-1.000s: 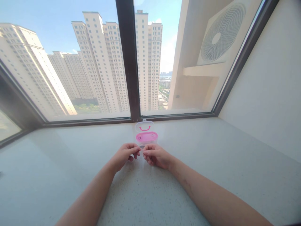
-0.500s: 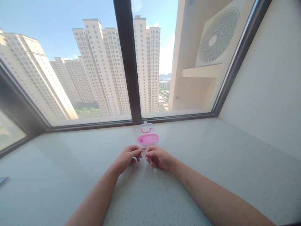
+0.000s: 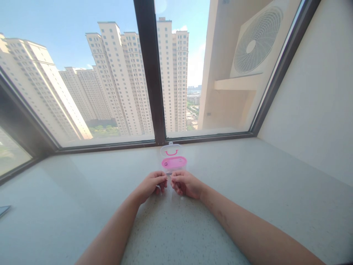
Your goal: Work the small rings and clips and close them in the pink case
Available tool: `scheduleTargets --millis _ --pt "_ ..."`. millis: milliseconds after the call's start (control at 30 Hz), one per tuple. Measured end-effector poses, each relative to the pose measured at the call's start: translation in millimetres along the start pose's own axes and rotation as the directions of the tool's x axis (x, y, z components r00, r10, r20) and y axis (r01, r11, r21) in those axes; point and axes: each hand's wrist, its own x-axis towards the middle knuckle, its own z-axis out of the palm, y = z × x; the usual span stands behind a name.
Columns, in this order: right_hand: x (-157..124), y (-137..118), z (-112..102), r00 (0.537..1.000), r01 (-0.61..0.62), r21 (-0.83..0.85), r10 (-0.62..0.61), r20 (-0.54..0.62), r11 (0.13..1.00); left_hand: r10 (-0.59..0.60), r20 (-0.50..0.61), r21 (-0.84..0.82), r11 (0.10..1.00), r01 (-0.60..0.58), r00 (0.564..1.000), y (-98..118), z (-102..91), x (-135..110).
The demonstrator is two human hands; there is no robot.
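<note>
A small clear plastic box [image 3: 173, 161] with a pink inner tray stands open on the speckled stone sill [image 3: 248, 176], its lid tipped back toward the window. My left hand [image 3: 151, 186] and my right hand [image 3: 185, 184] rest on the sill just in front of the box, fingertips nearly touching. Both hands have curled fingers pinched together. Whatever lies between the fingertips is too small to make out.
A large window with a dark centre mullion [image 3: 150, 73] runs along the sill's far edge. A white wall [image 3: 317, 103] closes off the right side. A thin flat object [image 3: 4, 210] pokes in at the left edge.
The view shifted slightly between the frames. My hands stay pinched together before the box, drawn a touch nearer to each other.
</note>
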Motion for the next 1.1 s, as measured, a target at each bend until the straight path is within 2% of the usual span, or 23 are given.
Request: scheduleTargets --millis 700,1000,1100 --pt "1.5 -0.1 -4.5 0.999 0.003 0.102 -0.008 0.047 0.995 0.004 -0.008 -0.012 1.0 -0.004 1.0 1.5 -0.9 -0.3" --pt "0.3 -1.4 -3.7 0.999 -0.001 0.082 -0.002 0.035 0.997 0.001 -0.007 -0.022 1.0 -0.001 1.0 0.1 -2.0 0.2" --pt "0.7 -2.1 -3.7 0.998 -0.016 0.093 0.01 0.064 0.996 -0.011 -0.008 -0.033 0.999 0.011 1.0 0.9 -1.5 -0.3"
